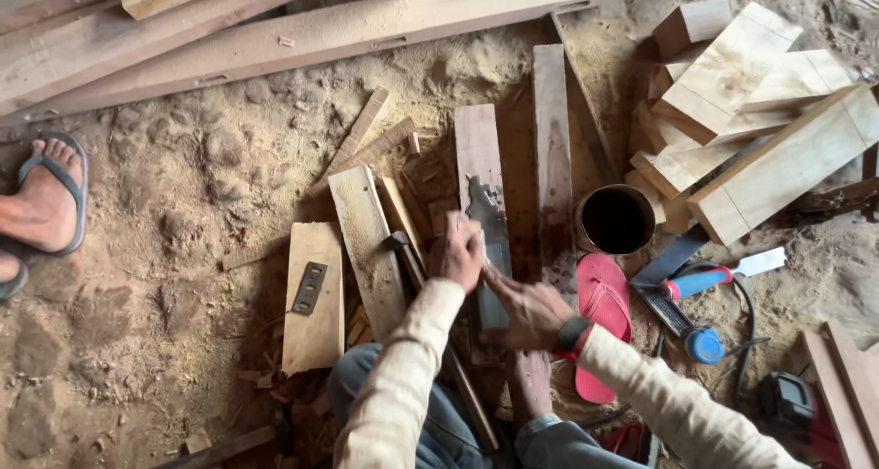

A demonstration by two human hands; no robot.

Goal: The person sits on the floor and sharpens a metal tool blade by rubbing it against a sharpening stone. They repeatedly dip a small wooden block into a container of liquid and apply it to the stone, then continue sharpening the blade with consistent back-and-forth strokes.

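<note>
Head view: grey-smeared board (482,203) under left hand (462,254) and right hand (526,311).

A flat metal plane blade (490,249), dark and grey-smeared, lies lengthwise on a narrow reddish wooden board (478,153) on the sawdust-covered floor.

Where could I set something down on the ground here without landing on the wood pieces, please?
Bare sawdust ground lies between the sandalled foot and the hinged board. Around both hands, left hand and right hand, planks, the tin can and pink sandal crowd everything.
</note>
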